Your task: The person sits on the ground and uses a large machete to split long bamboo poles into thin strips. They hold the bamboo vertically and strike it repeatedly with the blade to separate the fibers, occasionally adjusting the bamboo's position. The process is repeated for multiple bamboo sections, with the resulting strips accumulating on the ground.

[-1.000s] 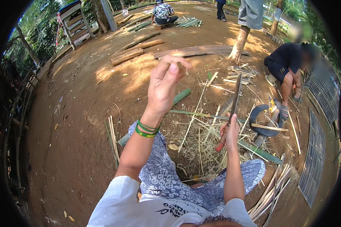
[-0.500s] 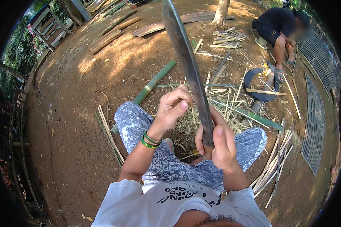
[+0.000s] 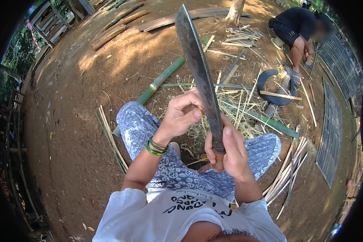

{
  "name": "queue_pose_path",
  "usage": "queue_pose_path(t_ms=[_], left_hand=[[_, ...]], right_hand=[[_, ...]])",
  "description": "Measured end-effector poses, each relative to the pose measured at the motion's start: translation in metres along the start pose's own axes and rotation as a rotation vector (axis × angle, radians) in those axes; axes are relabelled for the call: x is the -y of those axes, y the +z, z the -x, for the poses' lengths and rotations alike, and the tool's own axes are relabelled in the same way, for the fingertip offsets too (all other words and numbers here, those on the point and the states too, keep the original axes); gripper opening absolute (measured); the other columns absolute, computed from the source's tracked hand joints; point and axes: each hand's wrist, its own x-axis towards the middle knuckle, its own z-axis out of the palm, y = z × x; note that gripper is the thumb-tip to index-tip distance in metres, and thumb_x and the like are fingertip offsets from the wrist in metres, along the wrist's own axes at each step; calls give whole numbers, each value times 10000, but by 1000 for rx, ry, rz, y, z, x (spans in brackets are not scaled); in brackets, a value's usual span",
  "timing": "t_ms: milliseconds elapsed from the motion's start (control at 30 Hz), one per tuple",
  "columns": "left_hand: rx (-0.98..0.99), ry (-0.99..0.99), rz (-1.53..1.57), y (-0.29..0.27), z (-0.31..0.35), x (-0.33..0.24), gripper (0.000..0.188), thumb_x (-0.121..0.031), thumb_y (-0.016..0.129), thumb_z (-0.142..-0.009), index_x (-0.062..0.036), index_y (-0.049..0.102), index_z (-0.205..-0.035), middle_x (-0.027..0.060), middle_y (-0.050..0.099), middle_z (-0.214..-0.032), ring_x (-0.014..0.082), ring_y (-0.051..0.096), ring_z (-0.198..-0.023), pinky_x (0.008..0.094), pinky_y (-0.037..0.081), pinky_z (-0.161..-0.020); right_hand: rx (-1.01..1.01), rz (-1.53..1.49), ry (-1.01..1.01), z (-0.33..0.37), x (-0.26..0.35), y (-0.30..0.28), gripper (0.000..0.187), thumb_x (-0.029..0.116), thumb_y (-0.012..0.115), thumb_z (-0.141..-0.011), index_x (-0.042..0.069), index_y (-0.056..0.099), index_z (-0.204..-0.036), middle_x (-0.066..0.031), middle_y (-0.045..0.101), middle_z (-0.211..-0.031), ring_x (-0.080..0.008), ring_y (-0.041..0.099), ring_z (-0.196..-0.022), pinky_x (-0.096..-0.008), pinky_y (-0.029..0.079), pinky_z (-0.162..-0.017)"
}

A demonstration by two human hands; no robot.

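Machete (image 3: 199, 76) is still gripped upright at its handle by right hand (image 3: 226, 151); left hand (image 3: 181, 115) stays pinched against the blade, little changed.

A seated person grips the handle of a long dark machete (image 3: 199, 76) in the right hand (image 3: 226, 151), its blade pointing up toward twelve o'clock, while the left hand (image 3: 181, 115) pinches the blade's edge partway along. Bamboo strips (image 3: 238, 105) litter the dirt ground beyond the patterned trousers (image 3: 165, 169), with a green bamboo pole (image 3: 161, 80) at eleven o'clock. At two o'clock another person (image 3: 296, 30) crouches near a woven bamboo panel (image 3: 330, 137).
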Motion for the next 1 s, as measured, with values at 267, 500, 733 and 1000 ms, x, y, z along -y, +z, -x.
queue_pose_path(t_ms=[267,500,733,1000], left_hand=[[-34,-35,-32,4,-3,-3,468,-507,704,-896,-52,603,-862,35,522,-877,154,462,-817,307,384,-717],[-35,-46,-19,6,-5,-4,465,-499,707,-897,-47,604,-856,26,516,-869,146,459,-807,293,379,-699],[-36,-48,-25,3,-1,0,447,-486,713,-898,-47,629,-880,7,508,-856,125,457,-791,283,379,-684],[25,-53,79,0,-3,-2,324,-328,732,-917,-19,631,-909,50,604,-993,150,566,-960,316,473,-859]], right_hand=[[-2,-32,34,0,-1,-1,639,439,306,-1093,-56,332,-1497,-34,513,-616,-68,438,-484,-207,338,-482],[20,7,26,1,2,-2,658,453,307,-1089,-54,318,-1508,-29,509,-612,-67,439,-484,-207,335,-480],[10,-9,46,2,0,-2,658,453,304,-1089,-52,322,-1510,-30,510,-613,-70,441,-489,-207,339,-483],[18,6,48,2,3,-1,640,429,283,-1097,-57,315,-1513,-35,516,-618,-72,444,-491,-207,349,-482]])
